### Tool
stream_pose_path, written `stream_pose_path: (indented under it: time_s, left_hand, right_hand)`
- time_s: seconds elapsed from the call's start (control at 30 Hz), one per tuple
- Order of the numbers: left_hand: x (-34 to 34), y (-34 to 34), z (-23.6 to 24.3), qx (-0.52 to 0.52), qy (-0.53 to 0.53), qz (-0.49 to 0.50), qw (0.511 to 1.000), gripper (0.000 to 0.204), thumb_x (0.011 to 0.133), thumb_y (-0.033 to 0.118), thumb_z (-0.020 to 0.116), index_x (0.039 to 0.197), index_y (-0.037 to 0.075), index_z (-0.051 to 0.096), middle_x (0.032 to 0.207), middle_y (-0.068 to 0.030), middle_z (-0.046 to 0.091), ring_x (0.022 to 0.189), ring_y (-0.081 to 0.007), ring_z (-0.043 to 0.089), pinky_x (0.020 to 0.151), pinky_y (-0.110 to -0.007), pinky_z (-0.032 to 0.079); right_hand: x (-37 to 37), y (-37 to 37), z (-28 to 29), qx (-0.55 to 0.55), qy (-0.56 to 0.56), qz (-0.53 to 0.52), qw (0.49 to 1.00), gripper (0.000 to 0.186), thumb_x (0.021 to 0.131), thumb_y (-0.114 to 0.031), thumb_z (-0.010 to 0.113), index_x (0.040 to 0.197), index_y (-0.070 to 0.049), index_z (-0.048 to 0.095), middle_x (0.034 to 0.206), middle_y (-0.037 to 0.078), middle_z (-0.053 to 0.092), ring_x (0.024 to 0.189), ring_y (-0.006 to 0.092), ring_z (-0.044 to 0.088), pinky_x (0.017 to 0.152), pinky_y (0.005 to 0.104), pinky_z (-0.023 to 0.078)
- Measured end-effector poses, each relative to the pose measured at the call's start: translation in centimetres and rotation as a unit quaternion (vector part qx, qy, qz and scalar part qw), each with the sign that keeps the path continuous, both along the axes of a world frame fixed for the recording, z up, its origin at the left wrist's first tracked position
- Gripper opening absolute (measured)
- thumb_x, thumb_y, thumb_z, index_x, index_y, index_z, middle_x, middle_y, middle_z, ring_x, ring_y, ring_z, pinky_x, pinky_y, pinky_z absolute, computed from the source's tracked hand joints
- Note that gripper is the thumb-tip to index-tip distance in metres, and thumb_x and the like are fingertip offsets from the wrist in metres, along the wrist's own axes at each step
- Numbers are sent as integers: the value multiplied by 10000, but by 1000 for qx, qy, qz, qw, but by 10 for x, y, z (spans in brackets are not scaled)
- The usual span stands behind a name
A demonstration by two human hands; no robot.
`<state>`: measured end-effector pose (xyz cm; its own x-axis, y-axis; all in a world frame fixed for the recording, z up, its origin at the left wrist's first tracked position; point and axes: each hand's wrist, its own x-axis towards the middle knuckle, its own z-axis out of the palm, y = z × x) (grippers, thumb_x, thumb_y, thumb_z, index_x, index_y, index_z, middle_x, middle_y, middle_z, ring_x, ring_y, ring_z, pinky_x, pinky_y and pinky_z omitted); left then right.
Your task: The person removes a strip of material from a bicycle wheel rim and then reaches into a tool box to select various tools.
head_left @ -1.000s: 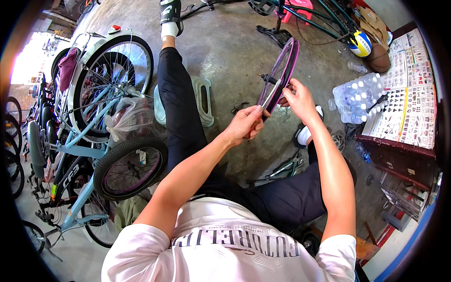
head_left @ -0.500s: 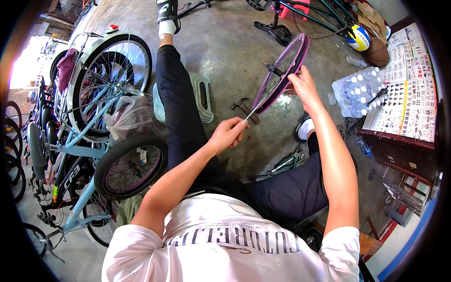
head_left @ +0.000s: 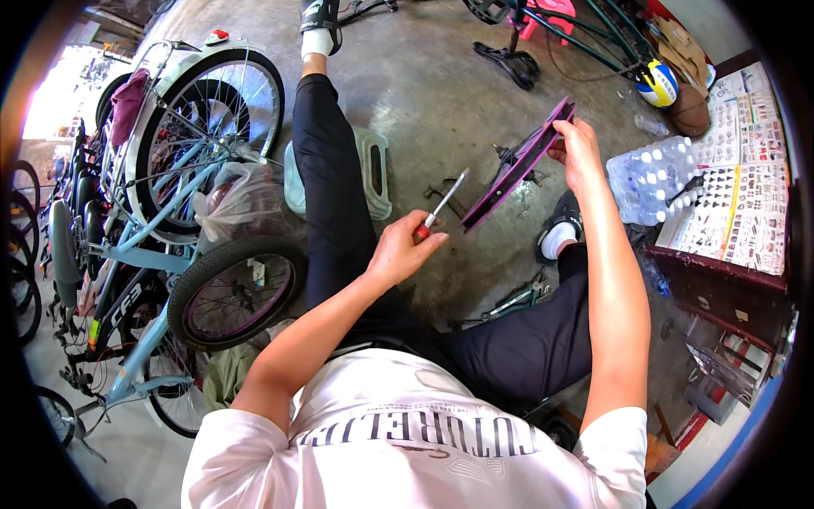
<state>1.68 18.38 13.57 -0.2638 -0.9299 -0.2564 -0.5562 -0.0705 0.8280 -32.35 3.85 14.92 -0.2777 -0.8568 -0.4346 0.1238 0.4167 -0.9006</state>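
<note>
My right hand (head_left: 580, 153) grips the upper right part of a purple bicycle wheel rim (head_left: 519, 170) with spokes and a black hub; no tyre shows on it. The wheel is tilted, nearly edge-on to me. In my left hand (head_left: 402, 248) is a screwdriver (head_left: 445, 197) with a red handle and a bare metal shaft. Its tip points up and away, apart from the rim's lower left end. The left fingers are wrapped about the handle, the thumb stretched out. Behind the screwdriver a hammer (head_left: 447, 193) lies on the floor, partly hidden.
At left stand a light blue bicycle (head_left: 153, 229) and a loose tyred wheel (head_left: 237, 293). A pale plastic stool (head_left: 373, 174) is by my left leg. Pliers-like tools (head_left: 517, 301) lie near my right knee. Water bottles (head_left: 651, 178) and a poster-topped cabinet (head_left: 712, 280) stand at right.
The screwdriver tip has come away from the rim, and its red handle now shows. The wheel has turned more edge-on, with my right hand slightly farther right.
</note>
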Motion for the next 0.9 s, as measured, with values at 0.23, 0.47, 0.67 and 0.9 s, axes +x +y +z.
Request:
stream_pose_path:
  time_s: [0.23,0.47,0.67,0.9]
  left_hand:
    - [-57,-17,-16,78,138,24,987,360,917,226,779,1198,39,651,826,-43,678,676,-112,630,569,-332,500]
    - [-96,-44,-24,77,113,9,991,280,919,174,718,1142,17,656,730,-33,633,573,-106,595,545,-298,489]
    - [-145,-86,39,68,241,5,968,200,929,119,703,1088,15,640,775,-17,613,604,-93,563,532,-280,470]
    - [-118,-88,53,83,211,110,968,251,993,206,657,1132,-3,647,813,-11,595,589,-88,551,533,-281,464]
  right_hand:
    - [-5,1,-12,2,-68,6,998,322,948,-170,646,1238,-33,625,1066,74,689,802,187,664,722,332,556]
    - [12,42,11,-31,73,15,997,649,969,-275,668,1512,7,452,1320,135,608,1042,229,653,862,367,546]
    - [44,97,-11,17,94,63,993,347,1002,-276,646,1171,26,663,1090,105,685,979,171,638,798,366,493]
    - [69,91,-53,-151,296,1,943,308,1028,-262,603,1047,41,661,1026,194,650,1045,361,635,891,435,476]
